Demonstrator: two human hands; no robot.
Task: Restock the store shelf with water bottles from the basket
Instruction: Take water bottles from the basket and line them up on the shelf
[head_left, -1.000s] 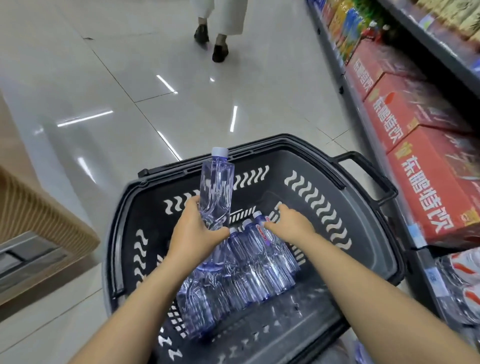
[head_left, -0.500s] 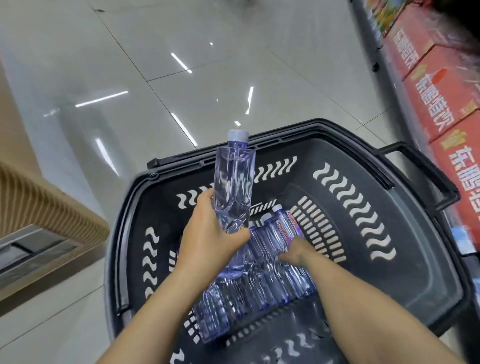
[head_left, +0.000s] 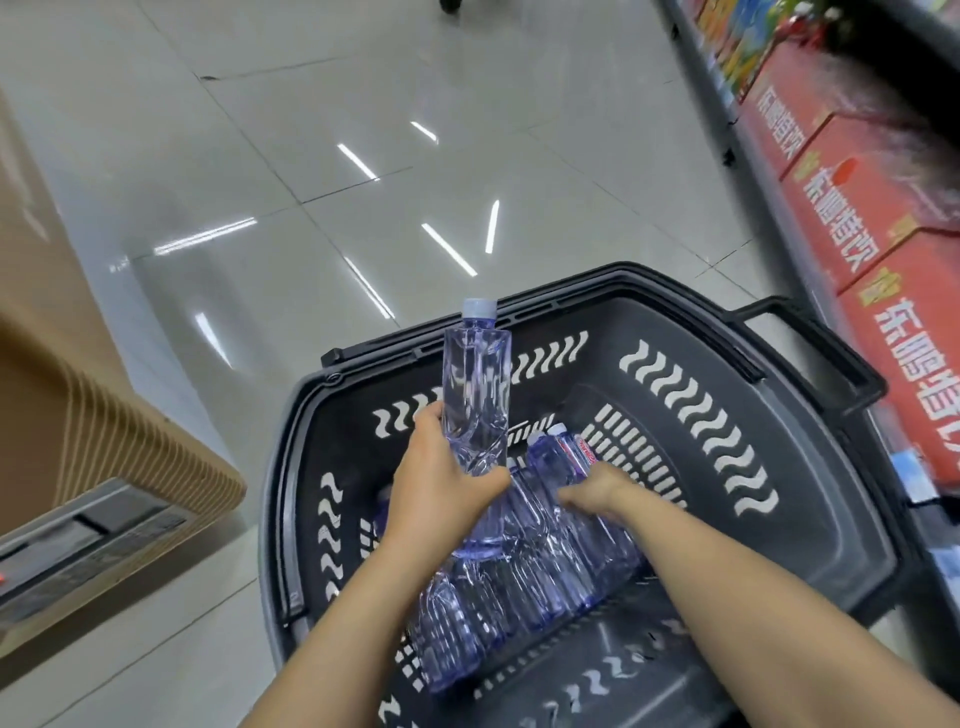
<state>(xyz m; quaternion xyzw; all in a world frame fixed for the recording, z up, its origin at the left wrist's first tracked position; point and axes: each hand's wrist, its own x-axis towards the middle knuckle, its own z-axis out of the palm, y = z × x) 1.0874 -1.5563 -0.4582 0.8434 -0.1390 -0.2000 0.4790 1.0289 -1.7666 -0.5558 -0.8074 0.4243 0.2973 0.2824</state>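
A black plastic basket (head_left: 737, 415) stands on the floor in front of me. Several clear bluish water bottles (head_left: 524, 582) lie side by side in its bottom. My left hand (head_left: 441, 483) grips one water bottle (head_left: 475, 395) upright by its lower half, cap up, above the others. My right hand (head_left: 597, 491) reaches down onto the lying bottles, fingers curled around the neck end of one with a red label (head_left: 569, 457). The store shelf (head_left: 810, 270) runs along the right edge.
Red cartons (head_left: 852, 208) with Chinese print fill the low shelf at right, colourful packs farther back. A tan ribbed counter (head_left: 104, 457) with a metal base stands at left. Glossy tiled floor (head_left: 363, 156) stretches ahead; a dark shape shows at the top edge.
The view has shifted, so the basket sits lower and to the right. My left hand keeps its upright bottle. My right hand has settled lower onto the lying bottles.
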